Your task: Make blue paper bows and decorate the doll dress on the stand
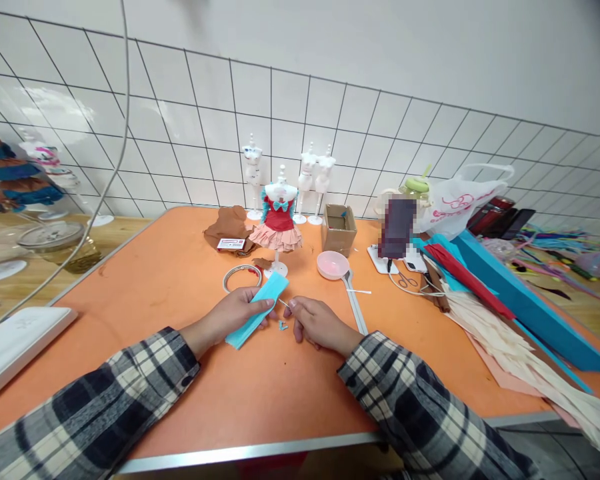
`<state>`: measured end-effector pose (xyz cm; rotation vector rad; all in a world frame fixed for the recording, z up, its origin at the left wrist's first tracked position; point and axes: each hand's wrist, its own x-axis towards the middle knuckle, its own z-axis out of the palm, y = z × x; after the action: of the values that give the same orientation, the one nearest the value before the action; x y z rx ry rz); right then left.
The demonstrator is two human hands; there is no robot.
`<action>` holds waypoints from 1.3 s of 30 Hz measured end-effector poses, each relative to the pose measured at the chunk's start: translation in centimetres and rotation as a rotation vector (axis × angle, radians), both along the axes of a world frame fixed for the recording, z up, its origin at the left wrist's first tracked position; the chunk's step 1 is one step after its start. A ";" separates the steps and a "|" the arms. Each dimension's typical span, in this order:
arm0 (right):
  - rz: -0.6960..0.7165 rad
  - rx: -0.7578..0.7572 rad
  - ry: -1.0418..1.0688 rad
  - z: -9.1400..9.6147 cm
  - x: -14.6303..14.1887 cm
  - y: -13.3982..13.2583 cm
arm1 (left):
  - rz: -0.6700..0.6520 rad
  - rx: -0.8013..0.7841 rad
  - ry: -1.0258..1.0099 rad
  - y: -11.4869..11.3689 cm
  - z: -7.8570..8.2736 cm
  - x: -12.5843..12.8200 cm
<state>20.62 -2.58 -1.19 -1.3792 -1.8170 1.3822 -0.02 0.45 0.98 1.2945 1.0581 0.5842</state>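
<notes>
My left hand (239, 312) is closed on a folded strip of light-blue crepe paper (274, 287), thumb on top. My right hand (321, 323) pinches a thin pale stick (283, 303), whose far end reaches the paper's right edge; whether it is a tool or a twist of paper is too small to tell. Small blue scraps (283, 325) lie on the table between my hands. Just beyond the paper stands a small mannequin (280, 193) wearing a red top with a blue bow and a ruffled pink skirt (276, 238).
On the orange table (260, 407) are a metal ring (226, 279), brown crepe paper (225, 223), a pink bowl (333, 265), a grey spoon-like tool (356, 307), a cardboard box (339, 230) and scissors (407, 281). Bare mannequins (253, 163) stand behind. Coloured paper sheets (480, 313) lie right.
</notes>
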 end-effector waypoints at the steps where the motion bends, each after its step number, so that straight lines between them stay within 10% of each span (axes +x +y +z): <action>1: 0.003 0.012 -0.005 0.0 0.0 0.0 | -0.034 0.005 -0.002 0.0 0.0 0.0; 17: 0.047 0.111 -0.003 0.7 -0.2 0.1 | -0.187 0.039 0.040 0.1 0.0 -0.1; 39: -0.065 -0.138 0.313 1.4 -1.6 -0.9 | -0.141 0.028 0.027 0.0 -0.1 -0.3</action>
<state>19.00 -3.48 0.19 -1.1959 -1.4868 1.6114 -0.33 0.50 0.91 1.3923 0.9745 0.4781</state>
